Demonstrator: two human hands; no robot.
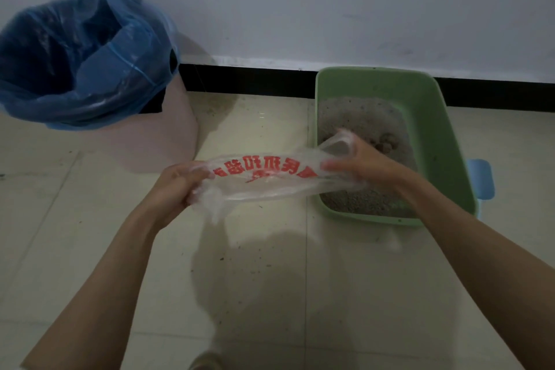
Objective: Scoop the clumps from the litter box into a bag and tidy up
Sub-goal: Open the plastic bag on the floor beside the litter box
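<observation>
Pink bin (168, 141) with blue liner (75, 75), blue stool (482, 179) beside wall (330, 3).

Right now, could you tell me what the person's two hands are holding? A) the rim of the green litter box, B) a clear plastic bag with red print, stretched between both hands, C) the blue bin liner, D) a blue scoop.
B: the left hand and right hand each grip an end of the clear plastic bag with red print, held above the floor beside the green litter box.
</observation>
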